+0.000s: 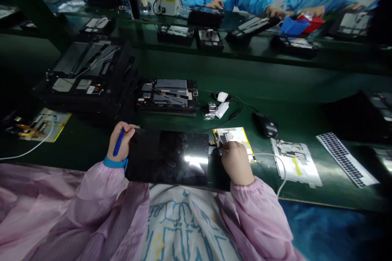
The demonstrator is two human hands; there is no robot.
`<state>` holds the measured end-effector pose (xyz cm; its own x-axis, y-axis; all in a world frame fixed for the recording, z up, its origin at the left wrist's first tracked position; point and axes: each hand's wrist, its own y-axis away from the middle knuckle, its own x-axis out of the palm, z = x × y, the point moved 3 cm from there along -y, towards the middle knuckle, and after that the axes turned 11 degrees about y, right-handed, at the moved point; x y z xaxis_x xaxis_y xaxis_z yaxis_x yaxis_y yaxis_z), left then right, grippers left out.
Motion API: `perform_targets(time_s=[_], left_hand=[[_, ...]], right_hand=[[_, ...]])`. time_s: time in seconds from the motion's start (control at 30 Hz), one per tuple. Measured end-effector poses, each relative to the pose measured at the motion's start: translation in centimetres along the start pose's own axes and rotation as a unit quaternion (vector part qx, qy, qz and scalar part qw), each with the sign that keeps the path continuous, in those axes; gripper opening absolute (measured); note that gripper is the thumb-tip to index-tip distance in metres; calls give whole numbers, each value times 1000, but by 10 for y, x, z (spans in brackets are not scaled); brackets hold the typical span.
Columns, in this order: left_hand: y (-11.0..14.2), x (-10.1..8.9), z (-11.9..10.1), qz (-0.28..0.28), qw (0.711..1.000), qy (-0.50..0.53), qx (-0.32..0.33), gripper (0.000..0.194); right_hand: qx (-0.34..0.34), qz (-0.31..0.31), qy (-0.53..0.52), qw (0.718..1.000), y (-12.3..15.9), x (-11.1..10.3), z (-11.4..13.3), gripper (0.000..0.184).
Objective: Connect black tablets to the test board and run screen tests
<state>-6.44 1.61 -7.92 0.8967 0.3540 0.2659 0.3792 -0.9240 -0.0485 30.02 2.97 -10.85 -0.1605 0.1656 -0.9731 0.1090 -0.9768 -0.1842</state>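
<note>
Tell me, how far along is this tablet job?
Looks done: the tablet ahead lies open, insides showing. In hand: the left hand holds a blue tool at a black screen's edge, and the right hand touches a yellow-edged panel. Left: that panel lies uncovered beside the screen; how much more remains, I cannot tell.

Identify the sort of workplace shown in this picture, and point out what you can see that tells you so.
Probably an electronics assembly line: a black tablet and opened tablets lie on a long green bench, with workers in blue smocks across it.
</note>
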Motion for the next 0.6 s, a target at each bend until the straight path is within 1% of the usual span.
perform_targets(time_s=[0.33,0.47,0.6], left_hand=[[1,0,0,2,1000,-8,3,31],[0,-3,2,3,1000,-1,3,30],[-1,-6,5,9,1000,-10,5,29]], right_hand=[[9,16,-13,1000,-4,6,-6,11],[10,28,-45,999,-3,3,-10,10],[-5,30,-75,997,-5,-1,-10,13]])
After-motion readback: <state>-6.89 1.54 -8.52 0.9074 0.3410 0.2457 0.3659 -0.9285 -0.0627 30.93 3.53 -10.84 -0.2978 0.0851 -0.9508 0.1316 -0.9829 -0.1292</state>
